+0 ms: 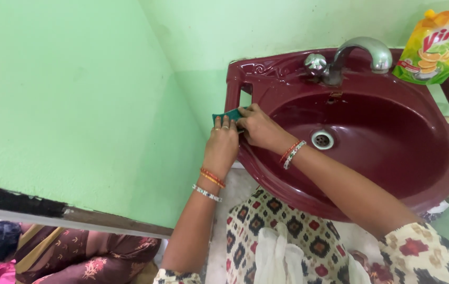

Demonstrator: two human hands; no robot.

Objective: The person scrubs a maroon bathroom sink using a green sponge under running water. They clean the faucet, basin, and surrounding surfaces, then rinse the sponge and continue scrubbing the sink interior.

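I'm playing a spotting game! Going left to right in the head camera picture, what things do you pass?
Green wall → green scrub pad → drain → tap → yellow soap pouch.

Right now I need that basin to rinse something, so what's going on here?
A person stands at a dark red wall-mounted washbasin. Both hands are at its left rim: the left hand and the right hand press a green scrub pad against the edge. The bowl looks empty, and no water shows at the chrome tap. A yellow soap pouch stands at the back right corner.
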